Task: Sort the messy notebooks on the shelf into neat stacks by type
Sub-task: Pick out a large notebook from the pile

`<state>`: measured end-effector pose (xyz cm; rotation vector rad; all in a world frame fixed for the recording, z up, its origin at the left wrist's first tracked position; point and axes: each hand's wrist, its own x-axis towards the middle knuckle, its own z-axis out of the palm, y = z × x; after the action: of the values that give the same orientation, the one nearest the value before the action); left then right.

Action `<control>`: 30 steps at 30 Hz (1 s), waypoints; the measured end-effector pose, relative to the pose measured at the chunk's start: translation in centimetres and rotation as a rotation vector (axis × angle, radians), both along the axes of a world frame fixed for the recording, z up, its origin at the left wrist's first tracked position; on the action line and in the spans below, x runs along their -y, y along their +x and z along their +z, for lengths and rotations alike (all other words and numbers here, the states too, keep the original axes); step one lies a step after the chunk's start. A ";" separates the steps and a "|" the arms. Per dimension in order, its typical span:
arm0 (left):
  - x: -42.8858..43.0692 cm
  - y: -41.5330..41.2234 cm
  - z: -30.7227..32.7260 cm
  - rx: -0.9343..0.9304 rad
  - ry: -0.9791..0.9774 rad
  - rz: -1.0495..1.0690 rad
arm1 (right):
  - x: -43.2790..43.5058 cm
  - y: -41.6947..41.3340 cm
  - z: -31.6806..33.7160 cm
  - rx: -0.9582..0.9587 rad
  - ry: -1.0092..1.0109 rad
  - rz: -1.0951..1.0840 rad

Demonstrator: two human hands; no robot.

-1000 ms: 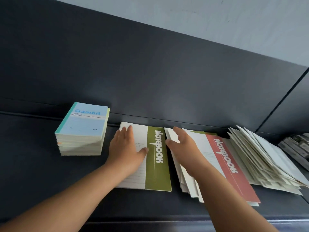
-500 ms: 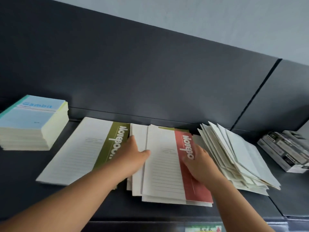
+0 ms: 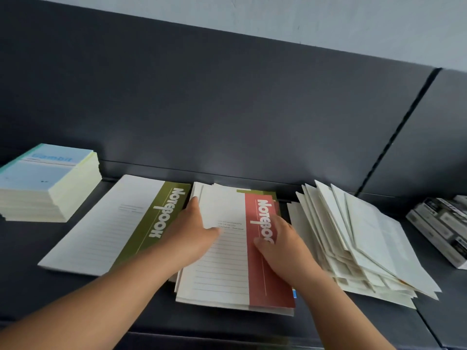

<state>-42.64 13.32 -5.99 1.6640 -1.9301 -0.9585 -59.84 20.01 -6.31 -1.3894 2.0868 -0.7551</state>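
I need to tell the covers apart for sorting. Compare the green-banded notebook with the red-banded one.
The green-banded notebook has an olive band; the red-banded notebook has a brick-red one. The green one lies alone on the shelf, skewed; the red one tops a rough pile, nearly square to the edge. The left hand and right hand rest on the red one; the green one lies free. Both show a cream lined cover reading "Notebook".
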 end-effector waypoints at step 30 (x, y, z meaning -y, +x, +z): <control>1.4 1.1 5.4 -0.814 -0.142 -0.012 | 0.7 -1.0 5.4 0.638 -0.685 -0.042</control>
<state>-41.57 11.96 -0.57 0.9489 -1.4005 -1.2197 -60.89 19.34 -0.91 -1.1767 1.4011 -1.7732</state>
